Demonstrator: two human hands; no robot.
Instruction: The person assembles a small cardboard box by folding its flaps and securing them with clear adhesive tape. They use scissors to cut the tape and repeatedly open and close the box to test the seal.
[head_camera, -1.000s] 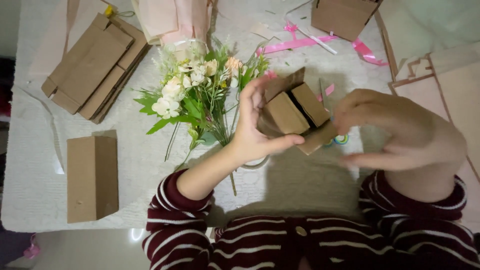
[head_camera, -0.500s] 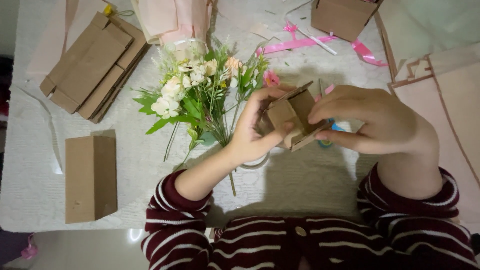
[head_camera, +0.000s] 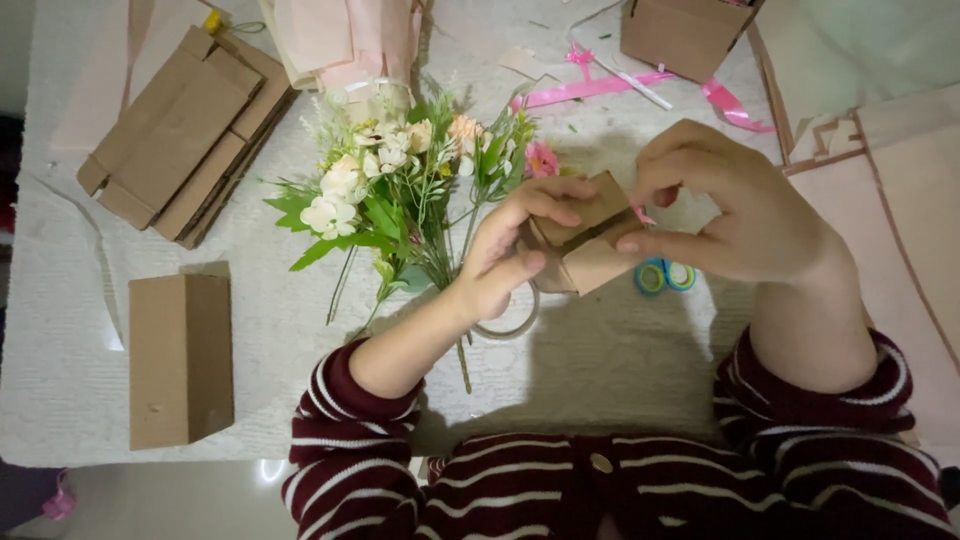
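A small brown cardboard box (head_camera: 583, 243) is held above the white table between both my hands. My left hand (head_camera: 512, 245) grips its left side, thumb under and fingers over the top flap. My right hand (head_camera: 735, 205) holds the right side, fingers pressing the flap. A bunch of artificial flowers (head_camera: 400, 190) with white, peach and pink blooms lies just left of my left hand. A clear tape roll (head_camera: 510, 322) sits under my left wrist. Blue-and-green scissor handles (head_camera: 664, 277) peek out below my right hand.
An assembled brown box (head_camera: 180, 355) stands near the front left. Flat cardboard blanks (head_camera: 185, 130) are stacked at the back left. Another brown box (head_camera: 685, 35) and pink ribbon (head_camera: 610, 88) lie at the back. Pink paper sheets (head_camera: 900, 200) cover the right side.
Both hands have drawn closer together and the box's flaps have been folded down, so its open inside no longer shows. My right hand moved left over the box.
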